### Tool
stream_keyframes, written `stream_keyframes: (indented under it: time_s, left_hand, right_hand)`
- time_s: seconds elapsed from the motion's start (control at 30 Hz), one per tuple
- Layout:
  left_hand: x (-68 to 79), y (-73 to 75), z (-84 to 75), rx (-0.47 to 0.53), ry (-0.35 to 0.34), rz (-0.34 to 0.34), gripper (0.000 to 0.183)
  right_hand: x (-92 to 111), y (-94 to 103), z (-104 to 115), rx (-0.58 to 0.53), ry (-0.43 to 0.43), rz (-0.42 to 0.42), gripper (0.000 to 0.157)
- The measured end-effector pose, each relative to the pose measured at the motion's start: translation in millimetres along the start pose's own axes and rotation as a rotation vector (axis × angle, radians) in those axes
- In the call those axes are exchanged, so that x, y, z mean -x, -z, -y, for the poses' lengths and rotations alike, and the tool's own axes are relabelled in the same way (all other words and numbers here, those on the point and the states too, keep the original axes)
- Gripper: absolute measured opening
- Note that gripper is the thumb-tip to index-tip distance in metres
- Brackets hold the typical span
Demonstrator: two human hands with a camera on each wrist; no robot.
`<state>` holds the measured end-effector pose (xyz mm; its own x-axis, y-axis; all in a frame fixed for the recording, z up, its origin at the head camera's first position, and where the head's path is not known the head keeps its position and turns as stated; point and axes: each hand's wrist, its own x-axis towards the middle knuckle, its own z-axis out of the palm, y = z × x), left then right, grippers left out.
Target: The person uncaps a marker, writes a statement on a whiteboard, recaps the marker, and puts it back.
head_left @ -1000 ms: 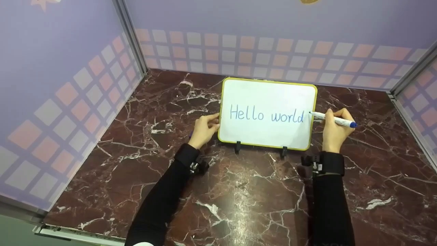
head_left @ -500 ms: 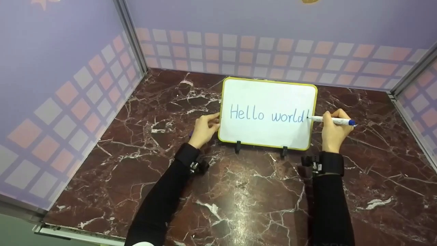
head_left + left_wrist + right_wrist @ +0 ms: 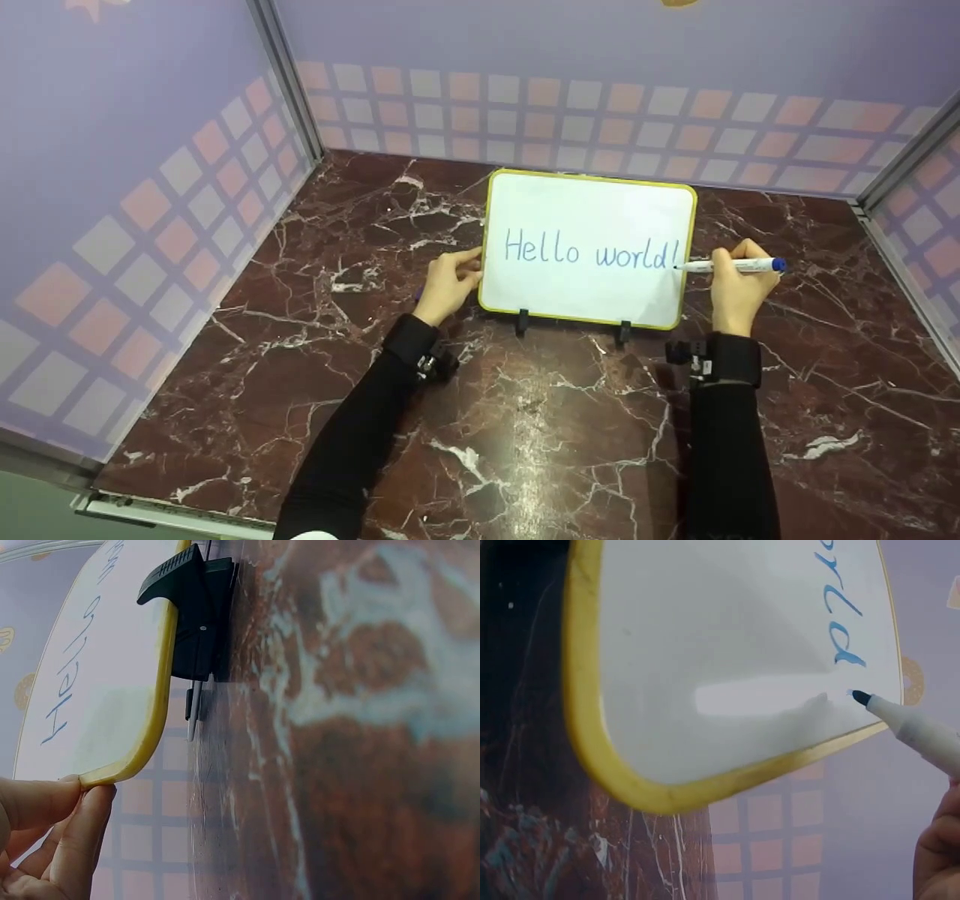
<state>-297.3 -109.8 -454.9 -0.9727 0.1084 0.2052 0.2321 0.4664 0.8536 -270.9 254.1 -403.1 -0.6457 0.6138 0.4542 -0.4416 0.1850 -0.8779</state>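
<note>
A small whiteboard (image 3: pixel 585 202) with a yellow frame leans back on a stand with black clips (image 3: pixel 625 332). Blue handwriting (image 3: pixel 592 251) across it reads "Hello world!". My left hand (image 3: pixel 448 285) pinches the board's left edge between thumb and fingers, as the left wrist view shows at the yellow frame (image 3: pixel 112 771). In my right hand (image 3: pixel 739 289) is a white marker (image 3: pixel 697 266) with a blue end, gripped like a pen. Its dark tip (image 3: pixel 861 697) is right at the board surface, below the stroke after the "d".
The board stands on a dark red marbled table (image 3: pixel 300 420) with white veins. Purple panels (image 3: pixel 600 45) with pink and white squares enclose the table at the back and both sides. A small purple item (image 3: pixel 419 295) shows behind the left wrist.
The marker tip has moved down near the board's right edge, and an exclamation mark now follows "world". My left hand and the board have stayed in place.
</note>
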Motion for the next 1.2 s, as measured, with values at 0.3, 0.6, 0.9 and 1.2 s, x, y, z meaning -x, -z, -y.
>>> stream_keyframes:
  time_s: [0.3,0.6,0.9,1.2]
  left_hand:
    - [0.4,0.4,-1.0,0.002,0.001,0.004,0.043]
    - [0.5,0.4,0.0,-0.008,0.005,0.004,0.043]
    - [-0.6,8.3,-2.1,-0.033,0.017,0.071,0.047]
    - [4.6,56.3,-25.4,-0.529,0.018,0.044,0.049]
  right_hand:
    - [3.6,-2.4,2.9,0.026,0.004,0.003,0.027]
    - [-7.6,1.5,-10.4,-0.076,-0.039,-0.038,0.035]
    - [-19.7,16.4,36.7,-0.487,-0.08,-0.161,0.039]
    - [-20.1,27.8,66.3,-0.672,-0.047,-0.161,0.037]
